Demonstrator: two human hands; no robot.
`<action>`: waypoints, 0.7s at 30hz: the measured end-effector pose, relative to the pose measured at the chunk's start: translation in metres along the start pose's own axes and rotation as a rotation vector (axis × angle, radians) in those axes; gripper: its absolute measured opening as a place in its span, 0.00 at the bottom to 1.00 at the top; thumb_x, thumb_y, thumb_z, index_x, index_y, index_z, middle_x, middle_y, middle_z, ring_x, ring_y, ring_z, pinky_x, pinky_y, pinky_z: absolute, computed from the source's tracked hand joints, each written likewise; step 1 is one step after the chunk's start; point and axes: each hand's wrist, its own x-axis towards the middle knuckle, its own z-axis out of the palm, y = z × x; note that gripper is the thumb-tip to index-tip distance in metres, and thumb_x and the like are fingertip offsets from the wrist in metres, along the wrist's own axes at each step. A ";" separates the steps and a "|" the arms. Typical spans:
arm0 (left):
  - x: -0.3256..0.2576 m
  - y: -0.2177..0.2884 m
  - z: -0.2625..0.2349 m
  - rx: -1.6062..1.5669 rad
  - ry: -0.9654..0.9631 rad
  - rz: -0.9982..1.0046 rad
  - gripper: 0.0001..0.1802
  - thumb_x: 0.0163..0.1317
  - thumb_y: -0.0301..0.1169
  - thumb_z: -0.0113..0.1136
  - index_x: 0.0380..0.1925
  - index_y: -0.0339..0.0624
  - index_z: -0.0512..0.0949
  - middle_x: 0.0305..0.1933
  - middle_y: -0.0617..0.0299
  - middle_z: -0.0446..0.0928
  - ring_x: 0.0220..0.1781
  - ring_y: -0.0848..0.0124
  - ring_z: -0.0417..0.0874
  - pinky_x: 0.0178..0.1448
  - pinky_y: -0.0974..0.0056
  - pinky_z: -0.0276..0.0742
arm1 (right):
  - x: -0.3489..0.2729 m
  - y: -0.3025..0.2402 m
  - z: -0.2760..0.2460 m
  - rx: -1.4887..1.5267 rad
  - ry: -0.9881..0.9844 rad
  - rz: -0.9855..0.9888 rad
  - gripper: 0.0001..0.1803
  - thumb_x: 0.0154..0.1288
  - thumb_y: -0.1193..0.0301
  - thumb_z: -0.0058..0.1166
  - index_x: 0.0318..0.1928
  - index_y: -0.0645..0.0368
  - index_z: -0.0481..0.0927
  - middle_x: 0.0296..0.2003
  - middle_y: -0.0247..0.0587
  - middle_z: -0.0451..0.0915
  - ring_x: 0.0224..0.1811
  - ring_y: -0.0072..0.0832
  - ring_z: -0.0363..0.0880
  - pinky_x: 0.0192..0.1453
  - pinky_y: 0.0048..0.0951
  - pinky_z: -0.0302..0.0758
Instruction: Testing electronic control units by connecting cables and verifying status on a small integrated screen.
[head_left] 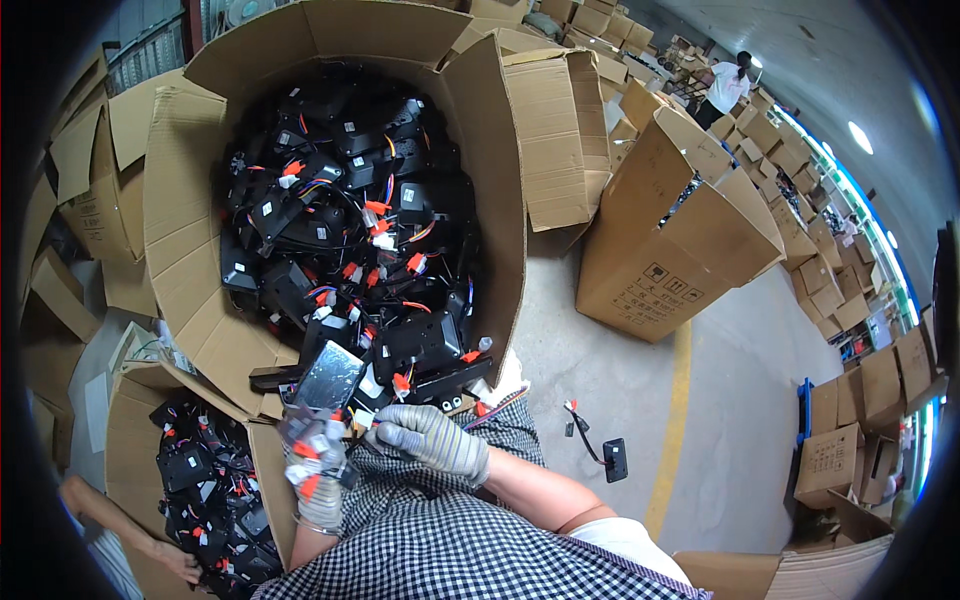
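My left hand, in a striped knit glove, is closed around a bundle of red and white wire connectors, blurred by motion; they hide most of its fingers. Just above the bundle is a black display unit with a shiny screen, tilted at the near edge of the big carton; whether the hand also holds it I cannot tell. My right hand, gloved alike, has its fingertips pinched together beside the bundle, above my lap; what lies between them is hidden. Black wired units with coloured leads fill the big carton beyond.
A smaller carton at left holds more such units, with another person's hand reaching in. One wired unit lies on the floor at right. A tall open carton stands beyond it. Far back, a person stands among stacked cartons.
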 end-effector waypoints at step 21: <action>-0.003 -0.010 0.000 -0.509 -0.069 -0.366 0.17 0.45 0.26 0.62 0.36 0.38 0.68 0.29 0.68 0.66 0.29 0.79 0.68 0.39 0.77 0.69 | 0.013 -0.009 -0.010 -0.476 -0.154 0.200 0.11 0.64 0.66 0.52 0.35 0.61 0.81 0.24 0.47 0.78 0.25 0.35 0.78 0.33 0.30 0.73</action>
